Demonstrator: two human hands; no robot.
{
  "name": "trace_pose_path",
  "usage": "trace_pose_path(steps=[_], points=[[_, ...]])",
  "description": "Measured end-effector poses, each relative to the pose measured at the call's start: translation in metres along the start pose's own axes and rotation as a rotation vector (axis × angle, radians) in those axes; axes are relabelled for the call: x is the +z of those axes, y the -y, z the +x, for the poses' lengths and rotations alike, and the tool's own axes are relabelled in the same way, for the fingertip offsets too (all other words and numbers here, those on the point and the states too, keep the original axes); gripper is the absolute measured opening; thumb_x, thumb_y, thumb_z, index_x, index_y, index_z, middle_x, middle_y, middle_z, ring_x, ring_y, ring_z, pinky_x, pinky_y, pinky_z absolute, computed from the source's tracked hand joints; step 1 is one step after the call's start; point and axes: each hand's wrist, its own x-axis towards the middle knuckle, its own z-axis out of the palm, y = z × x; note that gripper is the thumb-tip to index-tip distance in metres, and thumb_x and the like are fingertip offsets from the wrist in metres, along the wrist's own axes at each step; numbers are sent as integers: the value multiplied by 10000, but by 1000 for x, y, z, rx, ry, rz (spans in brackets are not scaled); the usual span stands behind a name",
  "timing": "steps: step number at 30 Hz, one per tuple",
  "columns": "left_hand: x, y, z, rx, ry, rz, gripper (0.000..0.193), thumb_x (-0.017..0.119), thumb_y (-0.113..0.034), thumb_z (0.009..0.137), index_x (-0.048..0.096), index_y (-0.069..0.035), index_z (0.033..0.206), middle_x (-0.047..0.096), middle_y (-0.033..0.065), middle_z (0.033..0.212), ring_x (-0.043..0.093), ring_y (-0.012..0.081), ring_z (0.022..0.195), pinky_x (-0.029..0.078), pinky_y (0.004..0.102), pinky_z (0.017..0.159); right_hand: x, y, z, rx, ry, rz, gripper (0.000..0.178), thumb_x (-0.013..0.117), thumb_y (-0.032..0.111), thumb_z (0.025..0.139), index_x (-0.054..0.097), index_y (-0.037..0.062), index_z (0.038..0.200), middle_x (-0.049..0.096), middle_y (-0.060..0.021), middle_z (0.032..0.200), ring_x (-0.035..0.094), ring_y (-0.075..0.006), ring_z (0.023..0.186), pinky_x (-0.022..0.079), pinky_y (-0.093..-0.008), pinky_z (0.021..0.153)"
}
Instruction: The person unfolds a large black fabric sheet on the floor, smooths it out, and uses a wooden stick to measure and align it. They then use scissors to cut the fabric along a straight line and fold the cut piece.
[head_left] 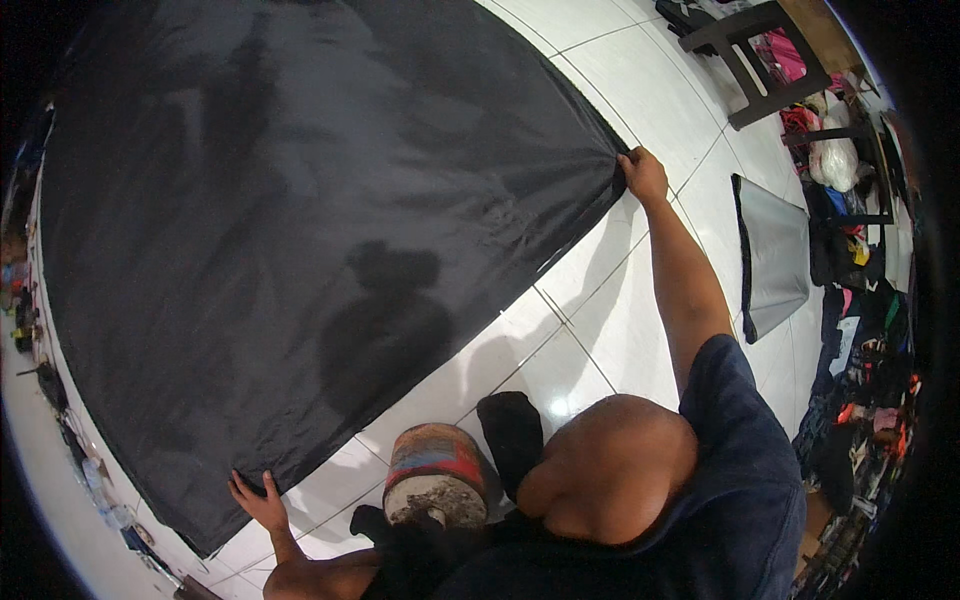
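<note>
A large sheet of black fabric (250, 270) lies spread over the tiled floor, and my shadow falls across it. At its far right corner, the fingers and thumb of my right hand (647, 177) pinch the edge, and creases run inward from that grip. My left hand (262, 505) rests on the fabric near its lower left corner, fingers spread and nothing held. Between the two hands, the near edge runs in an almost straight diagonal. My right arm is stretched far out, while the left one is bent close to my body.
By my knee (620, 465) sits a worn round object (437, 472) with red and grey bands. A grey sheet with black edging (775, 257) lies on the white tiles (560, 365) to the right. Beyond it are a dark stool (757, 65) and heaped clutter (865, 430) along the wall.
</note>
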Motion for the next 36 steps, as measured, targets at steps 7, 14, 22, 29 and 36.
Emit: trace_pose_path(steps=[7,14,22,29,36], points=[[0,-5,-6,21,-8,20,752,650,-419,890,329,-74,1476,241,263,1513,268,439,1393,262,520,1134,1,-8,4,48,27,33,392,665,393,857,679,32,1010,706,-166,974,680,-317,924,516,-404,814],[-2,-5,-11,12,-5,13,770,662,-423,874,331,-69,1473,245,262,1512,271,444,1389,267,535,1126,4,-13,2,93,44,76,383,681,393,836,684,54,1015,707,-168,975,677,-345,941,518,-427,830],[7,2,-8,41,-14,23,791,657,-483,865,351,-73,1467,274,289,1476,292,450,1369,291,554,1100,8,-29,6,94,-75,127,342,694,355,840,664,41,974,708,-154,941,688,-301,903,523,-385,801],[-1,2,-5,78,-29,83,779,673,-453,861,364,-47,1450,275,299,1477,281,454,1377,279,545,1109,-12,45,-29,-257,-364,-103,291,653,244,832,632,74,1068,595,-154,1070,576,-327,989,444,-472,852],[7,14,15,65,-24,-38,823,712,-426,834,345,10,1428,307,313,1454,290,442,1372,256,515,1127,31,105,-21,-369,26,-148,665,334,616,961,350,209,1487,284,-141,1550,220,-342,1445,158,-554,1156]])
